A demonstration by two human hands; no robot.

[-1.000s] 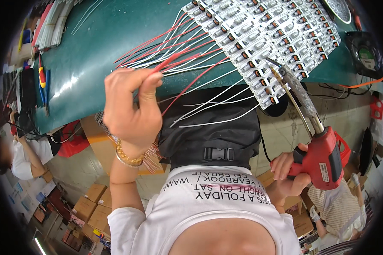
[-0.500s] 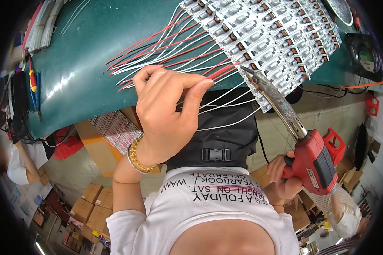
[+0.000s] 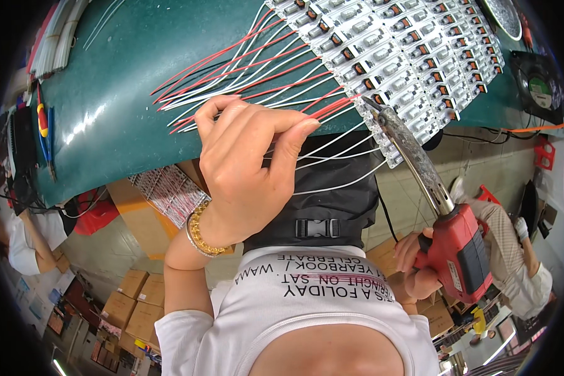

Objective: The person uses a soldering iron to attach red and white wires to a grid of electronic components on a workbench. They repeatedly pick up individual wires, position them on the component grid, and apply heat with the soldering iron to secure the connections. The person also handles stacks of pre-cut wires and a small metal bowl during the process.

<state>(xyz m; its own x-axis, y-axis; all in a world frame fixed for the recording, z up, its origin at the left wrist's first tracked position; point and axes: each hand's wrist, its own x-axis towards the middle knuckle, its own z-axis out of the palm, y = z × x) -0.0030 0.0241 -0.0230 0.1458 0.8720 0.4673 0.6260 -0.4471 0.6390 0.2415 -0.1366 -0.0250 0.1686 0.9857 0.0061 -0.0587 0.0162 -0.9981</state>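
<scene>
Thumb and forefinger of my left hand (image 3: 247, 166) are pinched round a few red wires (image 3: 329, 109). Those wires run to the near left edge of a panel of small white circuit boards (image 3: 413, 47). My right hand (image 3: 412, 269) grips the handle of a red and black soldering gun (image 3: 459, 254). Its dark tip points up and left, at the panel's edge beside the ends of the red wires; whether it touches cannot be made out. White wires (image 3: 341, 182) hang from the panel's near corner, and more red and white wires fan out leftward over the table.
The green table (image 3: 125, 125) carries bundled white wires (image 3: 66, 37), a screwdriver (image 3: 42, 119) and a metal dish (image 3: 502, 19). A dark reel (image 3: 537, 88) stands at the right. Below are cardboard boxes (image 3: 131, 297). Other people are at left (image 3: 34, 244) and right (image 3: 520, 276).
The soldering gun has shifted slightly, its body a little lower, with its tip still near the panel's edge. My left hand keeps its pinch. The person at right has moved further into view.
</scene>
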